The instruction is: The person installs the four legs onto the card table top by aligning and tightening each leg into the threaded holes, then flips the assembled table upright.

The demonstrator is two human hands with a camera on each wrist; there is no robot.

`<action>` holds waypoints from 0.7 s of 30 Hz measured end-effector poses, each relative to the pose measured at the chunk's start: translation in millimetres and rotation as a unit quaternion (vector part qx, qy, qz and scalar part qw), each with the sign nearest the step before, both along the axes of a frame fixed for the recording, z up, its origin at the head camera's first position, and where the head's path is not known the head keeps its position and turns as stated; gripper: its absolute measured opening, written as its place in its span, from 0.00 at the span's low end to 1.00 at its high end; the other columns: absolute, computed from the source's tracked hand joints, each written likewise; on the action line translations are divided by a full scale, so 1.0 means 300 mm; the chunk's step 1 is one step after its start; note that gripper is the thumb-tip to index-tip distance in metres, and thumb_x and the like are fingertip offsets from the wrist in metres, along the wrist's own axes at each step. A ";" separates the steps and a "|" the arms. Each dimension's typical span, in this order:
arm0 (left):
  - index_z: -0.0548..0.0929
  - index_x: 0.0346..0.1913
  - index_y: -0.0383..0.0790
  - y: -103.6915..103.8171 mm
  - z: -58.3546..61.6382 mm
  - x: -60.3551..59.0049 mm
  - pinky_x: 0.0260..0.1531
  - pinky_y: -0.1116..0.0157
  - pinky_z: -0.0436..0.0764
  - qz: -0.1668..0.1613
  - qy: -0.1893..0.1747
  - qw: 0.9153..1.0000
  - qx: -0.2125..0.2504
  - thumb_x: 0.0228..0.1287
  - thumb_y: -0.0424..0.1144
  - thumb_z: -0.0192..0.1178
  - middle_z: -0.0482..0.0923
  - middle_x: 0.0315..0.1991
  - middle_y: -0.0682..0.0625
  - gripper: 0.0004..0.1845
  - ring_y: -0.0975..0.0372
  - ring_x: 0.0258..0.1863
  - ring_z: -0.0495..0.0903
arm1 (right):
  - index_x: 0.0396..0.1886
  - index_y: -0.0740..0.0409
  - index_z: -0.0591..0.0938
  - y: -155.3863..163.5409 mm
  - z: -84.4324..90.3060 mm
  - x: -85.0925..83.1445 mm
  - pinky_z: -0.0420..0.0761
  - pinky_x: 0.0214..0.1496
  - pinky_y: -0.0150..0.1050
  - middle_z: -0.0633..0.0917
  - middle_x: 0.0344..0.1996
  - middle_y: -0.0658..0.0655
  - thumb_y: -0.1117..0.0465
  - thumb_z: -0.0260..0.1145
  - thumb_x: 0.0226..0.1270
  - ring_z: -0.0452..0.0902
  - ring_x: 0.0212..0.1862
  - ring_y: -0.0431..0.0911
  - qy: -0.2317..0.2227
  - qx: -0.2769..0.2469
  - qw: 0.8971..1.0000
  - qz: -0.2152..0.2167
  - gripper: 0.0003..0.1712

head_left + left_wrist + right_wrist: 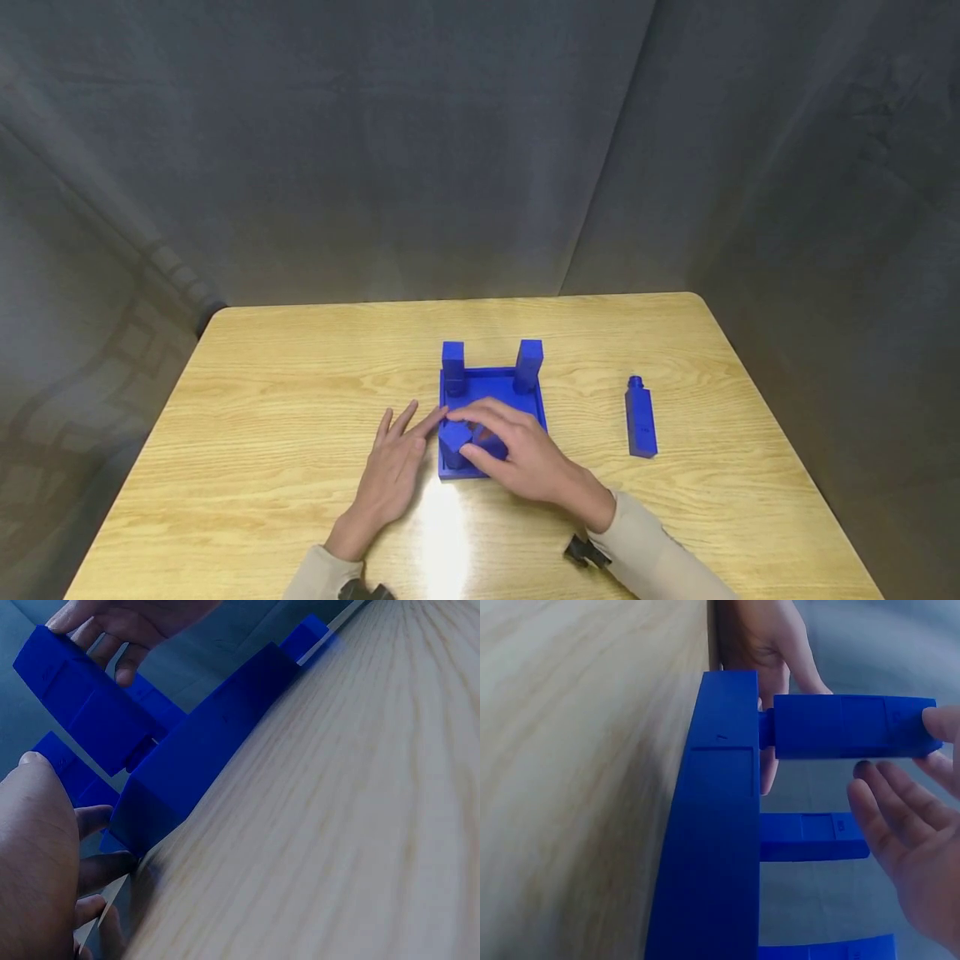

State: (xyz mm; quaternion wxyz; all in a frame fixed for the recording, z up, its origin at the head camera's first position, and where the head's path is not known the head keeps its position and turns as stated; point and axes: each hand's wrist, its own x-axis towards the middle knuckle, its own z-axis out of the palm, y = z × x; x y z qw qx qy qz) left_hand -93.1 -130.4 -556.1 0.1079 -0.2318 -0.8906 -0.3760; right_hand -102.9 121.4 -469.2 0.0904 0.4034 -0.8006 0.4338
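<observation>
Blue plastic throughout: a square base plate [491,392] sits near the middle of the pale wooden worktop [262,400], with two upright pegs standing in its far corners, the far-left peg [452,364] and the far-right peg [528,363]. At the near-left corner of the plate the right hand [517,454] reaches across from the right, its grip pinching the top of a third peg [455,440] between thumb and fingertips; the right wrist view shows that peg [851,726] with its narrow stub at the plate's surface, thumb at its end and the other fingers spread loosely below it. The left hand [390,471] lies flat on the worktop just left of the plate, fingers straight and relaxed, holding nothing, fingertips at the plate's left edge; in the left wrist view its fingers [94,866] rest against the plate's side wall [195,761]. A fourth peg [641,417] lies on its side on the worktop well to the right of the plate, apart from both hands, its stub end pointing away. Beige sleeves cover both forearms, and a grey cloth backdrop [450,142] hangs behind the worktop
</observation>
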 end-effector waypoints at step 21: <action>0.76 0.82 0.45 -0.002 -0.001 0.002 0.82 0.28 0.47 0.000 -0.001 1.000 0.001 0.95 0.46 0.29 0.79 0.76 0.47 0.31 0.34 0.81 0.67 | 0.78 0.49 0.82 -0.006 -0.014 -0.002 0.85 0.39 0.32 0.86 0.51 0.49 0.53 0.68 0.85 0.83 0.38 0.43 0.036 0.020 0.999 -0.006 0.27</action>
